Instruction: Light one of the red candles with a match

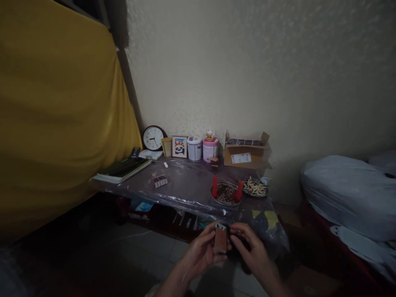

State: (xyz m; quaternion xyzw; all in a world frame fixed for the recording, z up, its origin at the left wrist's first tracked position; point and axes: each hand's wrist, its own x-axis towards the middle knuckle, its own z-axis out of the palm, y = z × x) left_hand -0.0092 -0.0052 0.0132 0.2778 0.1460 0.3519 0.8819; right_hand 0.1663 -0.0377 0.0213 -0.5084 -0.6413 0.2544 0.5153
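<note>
My left hand [201, 249] grips a small brown matchbox [220, 240] by its side, fingers curled round it. My right hand [252, 249] is curled against the other side of the same box, fingertips touching its edge and a dark part beside it. Both hands hover in front of the near edge of a low table [185, 181] covered in clear plastic. On the table ahead sit a round tray of dark bits with two red pieces [227, 192] and a plate of loose matchsticks [255, 187]. A row of small matchboxes [160, 181] lies to the left.
Along the wall stand a clock [153, 137], a panda picture [180, 147], two tins [202, 148] and an open cardboard box [246, 153]. Books [122, 169] lie at the table's left end. A yellow cloth [58, 111] hangs left; a grey bundle [346, 194] lies right.
</note>
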